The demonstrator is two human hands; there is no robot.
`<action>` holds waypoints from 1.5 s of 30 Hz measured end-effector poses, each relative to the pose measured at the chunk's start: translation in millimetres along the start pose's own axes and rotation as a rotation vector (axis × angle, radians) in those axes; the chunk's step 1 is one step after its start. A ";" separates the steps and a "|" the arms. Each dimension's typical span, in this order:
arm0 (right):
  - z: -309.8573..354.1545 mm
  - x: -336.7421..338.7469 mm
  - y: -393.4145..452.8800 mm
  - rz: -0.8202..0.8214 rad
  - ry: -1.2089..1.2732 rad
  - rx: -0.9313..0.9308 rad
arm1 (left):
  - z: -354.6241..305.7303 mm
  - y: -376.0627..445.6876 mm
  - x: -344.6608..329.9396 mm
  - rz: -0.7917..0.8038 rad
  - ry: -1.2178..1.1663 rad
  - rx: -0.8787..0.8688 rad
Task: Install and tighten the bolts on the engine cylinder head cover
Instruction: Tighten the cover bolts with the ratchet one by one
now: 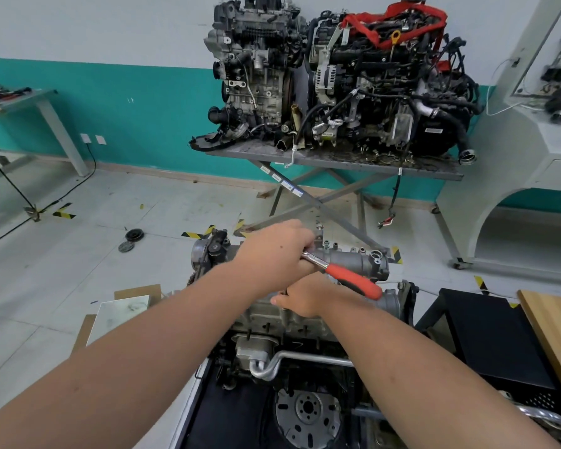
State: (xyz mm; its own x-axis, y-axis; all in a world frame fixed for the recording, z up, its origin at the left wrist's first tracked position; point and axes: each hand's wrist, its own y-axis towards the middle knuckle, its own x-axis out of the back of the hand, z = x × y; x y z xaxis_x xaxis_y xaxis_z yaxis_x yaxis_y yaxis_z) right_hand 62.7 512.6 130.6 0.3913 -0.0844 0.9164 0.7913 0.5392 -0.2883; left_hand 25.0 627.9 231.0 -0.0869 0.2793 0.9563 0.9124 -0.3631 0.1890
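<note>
1. The left hand [274, 254] curled over the chrome head end of the ratchet wrench [340, 274] – its orange grip jutted free to the right.
2. The right hand [300, 298] rested on the rough cast cylinder head cover [358, 260], fingers hidden – grip unclear.
3. Bolts were hidden beneath the hands.

- Two bare forearms enter from the lower edge; no sleeve shows on either.
- The left hand [274, 251] wears no glove, ring or watch.
- The right hand [302, 298] is likewise ungloved, its wrist bare.
</note>
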 end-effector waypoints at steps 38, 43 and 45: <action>6.7 11.9 1.2 0.135 -0.089 -0.013 | 15.5 20.6 13.9 0.105 -0.604 0.462; 8.8 14.5 1.1 0.141 -0.086 -0.016 | 7.6 26.4 20.0 0.222 0.137 0.096; 8.9 16.0 -1.1 0.121 -0.107 -0.026 | 8.7 20.5 8.7 0.129 0.282 -0.012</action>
State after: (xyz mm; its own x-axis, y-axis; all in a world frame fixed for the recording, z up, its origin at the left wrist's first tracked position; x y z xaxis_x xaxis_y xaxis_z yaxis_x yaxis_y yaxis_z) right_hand 63.9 518.1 148.2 0.4334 0.0703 0.8985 0.7538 0.5181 -0.4041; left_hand 46.5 630.6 241.3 -0.0803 -0.0270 0.9964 0.9184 -0.3906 0.0634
